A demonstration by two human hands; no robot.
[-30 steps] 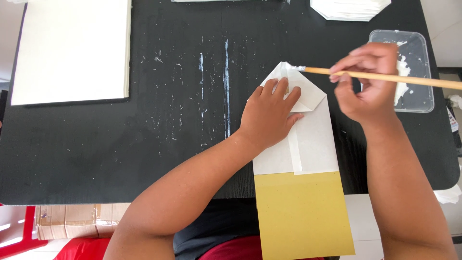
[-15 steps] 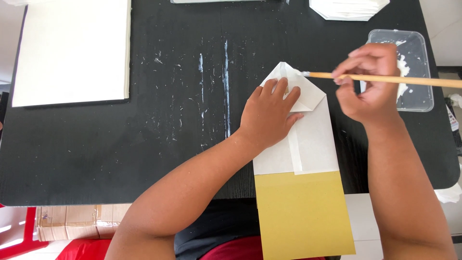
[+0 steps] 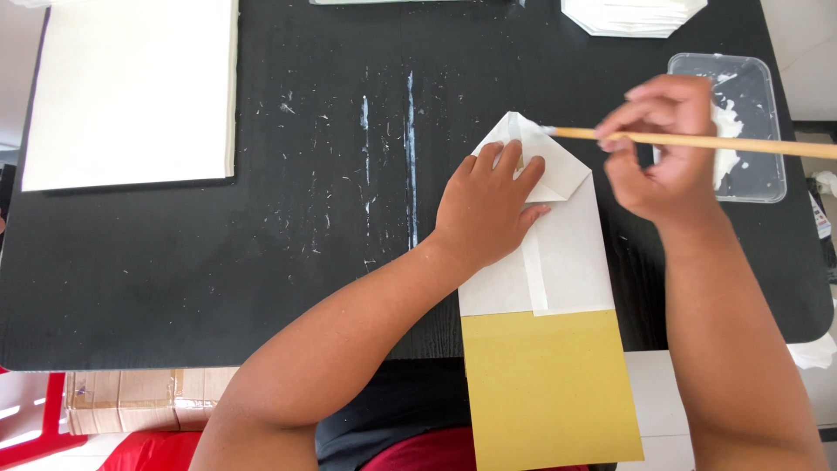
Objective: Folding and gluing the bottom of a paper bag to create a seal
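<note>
At the upper left of the frame lies a stack of white sheets (image 3: pixel 131 92) on the black table (image 3: pixel 331 262); at centre your left hand (image 3: pixel 488 209) presses flat, fingers spread, on the folded paper bag (image 3: pixel 558 262), gripping nothing; right of it your right hand (image 3: pixel 663 148) pinches a wooden brush (image 3: pixel 697 140), tip touching the bag's pointed flap; a glue tray (image 3: pixel 741 131) sits behind, upper right.

On the black desk (image 3: pixel 261 262), the left hand (image 3: pixel 488 209) presses flat on a folded white-and-yellow paper bag (image 3: pixel 558 262) overhanging the near edge. The right hand (image 3: pixel 663 153) pinches a wooden brush (image 3: pixel 697 139), tip touching the bag's pointed flap, beside a plastic glue tray (image 3: pixel 750 131).
</note>
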